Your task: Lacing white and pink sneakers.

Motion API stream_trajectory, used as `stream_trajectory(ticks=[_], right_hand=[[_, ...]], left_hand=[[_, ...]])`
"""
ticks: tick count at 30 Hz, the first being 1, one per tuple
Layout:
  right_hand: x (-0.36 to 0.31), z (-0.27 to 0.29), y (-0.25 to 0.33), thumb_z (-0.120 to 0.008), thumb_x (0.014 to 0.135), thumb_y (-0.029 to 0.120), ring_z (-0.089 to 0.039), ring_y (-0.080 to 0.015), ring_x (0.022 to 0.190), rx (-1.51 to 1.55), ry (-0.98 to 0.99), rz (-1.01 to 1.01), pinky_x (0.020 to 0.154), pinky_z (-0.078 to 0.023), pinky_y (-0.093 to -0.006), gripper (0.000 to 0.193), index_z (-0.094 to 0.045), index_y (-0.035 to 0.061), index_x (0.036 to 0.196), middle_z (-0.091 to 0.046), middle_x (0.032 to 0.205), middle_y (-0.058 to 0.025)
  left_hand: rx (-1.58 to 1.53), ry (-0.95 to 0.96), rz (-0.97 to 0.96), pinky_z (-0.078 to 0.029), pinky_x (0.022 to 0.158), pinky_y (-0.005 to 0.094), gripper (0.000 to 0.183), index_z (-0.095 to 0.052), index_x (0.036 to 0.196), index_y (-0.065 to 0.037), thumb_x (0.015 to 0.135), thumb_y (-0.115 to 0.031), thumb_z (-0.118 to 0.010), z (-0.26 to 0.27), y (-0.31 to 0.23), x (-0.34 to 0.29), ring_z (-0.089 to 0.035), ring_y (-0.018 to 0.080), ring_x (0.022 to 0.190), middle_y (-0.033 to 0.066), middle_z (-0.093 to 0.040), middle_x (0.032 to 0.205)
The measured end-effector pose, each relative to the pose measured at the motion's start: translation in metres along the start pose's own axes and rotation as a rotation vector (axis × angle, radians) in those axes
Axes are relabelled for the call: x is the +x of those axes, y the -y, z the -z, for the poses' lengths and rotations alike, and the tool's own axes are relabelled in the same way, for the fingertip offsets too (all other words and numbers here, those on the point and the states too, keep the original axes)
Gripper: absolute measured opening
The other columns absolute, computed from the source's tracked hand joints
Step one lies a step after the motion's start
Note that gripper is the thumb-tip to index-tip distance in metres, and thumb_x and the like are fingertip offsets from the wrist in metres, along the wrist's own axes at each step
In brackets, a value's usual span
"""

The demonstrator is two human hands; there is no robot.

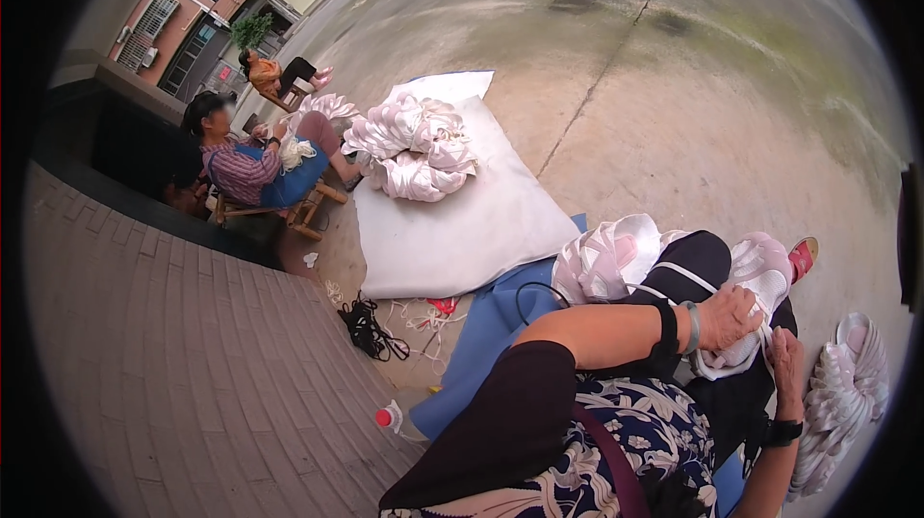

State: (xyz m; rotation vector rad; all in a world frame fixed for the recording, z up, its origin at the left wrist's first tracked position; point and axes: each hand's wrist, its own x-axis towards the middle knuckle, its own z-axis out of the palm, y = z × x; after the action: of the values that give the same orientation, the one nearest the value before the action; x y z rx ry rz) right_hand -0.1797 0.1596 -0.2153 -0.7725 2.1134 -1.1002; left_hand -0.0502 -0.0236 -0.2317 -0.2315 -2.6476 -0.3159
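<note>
My left hand (731, 316) reaches across my lap and grips a white and pink fabric shoe upper (756, 292) resting on my dark trouser leg. My right hand (784, 354) comes up from below and holds the lower edge of the same piece, its fingers partly hidden beneath it. A stack of similar pieces (602, 258) lies on my other knee, and another stack (847, 388) sits on the ground to my right.
A white sheet (452, 229) over a blue mat (481, 335) carries a heap of white pieces (414, 147). Two people sit on low stools (308, 210) at the left by a brick wall. Black cords (371, 330), a bottle (390, 419) and red scissors (443, 305) lie nearby.
</note>
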Motion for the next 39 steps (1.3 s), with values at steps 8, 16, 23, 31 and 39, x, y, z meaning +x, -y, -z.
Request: stream_trajectory(ticks=[8, 16, 23, 31, 39], right_hand=[[0.009, -0.012, 0.016, -0.057, 0.087, 0.039, -0.040, -0.0124, 0.059, -0.285, -0.083, 0.105, 0.053, -0.035, -0.0296, 0.043, -0.048, 0.0011, 0.069, -0.044, 0.060, -0.0031], [0.012, -0.009, 0.013, -0.053, 0.091, 0.031, -0.036, -0.0089, 0.060, -0.099, 0.028, 0.172, 0.052, -0.032, -0.0265, 0.036, -0.044, 0.0036, 0.069, -0.038, 0.063, 0.0015], [0.025, -0.017, -0.001, -0.048, 0.093, 0.031, -0.035, -0.0114, 0.061, -0.179, -0.108, 0.181, 0.053, -0.033, -0.0301, 0.038, -0.039, 0.0033, 0.069, -0.034, 0.062, -0.0020], [0.015, -0.013, 0.017, -0.056, 0.089, 0.025, -0.038, -0.0114, 0.060, -0.144, -0.079, 0.141, 0.054, -0.035, -0.0289, 0.033, -0.044, 0.0017, 0.069, -0.039, 0.061, -0.0026], [0.007, -0.021, 0.026, -0.057, 0.081, 0.013, -0.050, -0.0265, 0.074, -0.751, -0.267, 0.347, 0.066, -0.039, -0.0373, 0.013, -0.050, 0.0038, 0.075, -0.053, 0.079, -0.0103]], left_hand=[[-0.018, 0.093, 0.019, -0.039, 0.067, 0.0418, 0.040, -0.055, 0.108, 0.000, 0.077, -0.024, -0.051, -0.006, -0.001, 0.002, -0.053, 0.0310, 0.084, 0.0203, -0.053, 0.094], [0.005, 0.094, 0.032, -0.041, 0.066, 0.0421, 0.040, -0.055, 0.109, 0.000, 0.076, -0.023, -0.051, -0.008, -0.004, 0.000, -0.053, 0.0313, 0.084, 0.0214, -0.053, 0.094], [-0.017, 0.142, 0.032, -0.042, 0.063, 0.0427, 0.043, -0.053, 0.111, 0.002, 0.076, -0.023, -0.052, -0.008, -0.003, 0.002, -0.053, 0.0318, 0.085, 0.0217, -0.054, 0.094], [-0.004, 0.148, 0.022, -0.041, 0.061, 0.0425, 0.041, -0.053, 0.110, 0.001, 0.077, -0.022, -0.050, -0.001, -0.003, 0.003, -0.053, 0.0315, 0.083, 0.0206, -0.054, 0.092], [0.007, 0.139, 0.043, -0.041, 0.059, 0.0420, 0.041, -0.051, 0.112, 0.001, 0.078, -0.023, -0.049, -0.002, -0.004, 0.005, -0.053, 0.0319, 0.083, 0.0204, -0.054, 0.091]])
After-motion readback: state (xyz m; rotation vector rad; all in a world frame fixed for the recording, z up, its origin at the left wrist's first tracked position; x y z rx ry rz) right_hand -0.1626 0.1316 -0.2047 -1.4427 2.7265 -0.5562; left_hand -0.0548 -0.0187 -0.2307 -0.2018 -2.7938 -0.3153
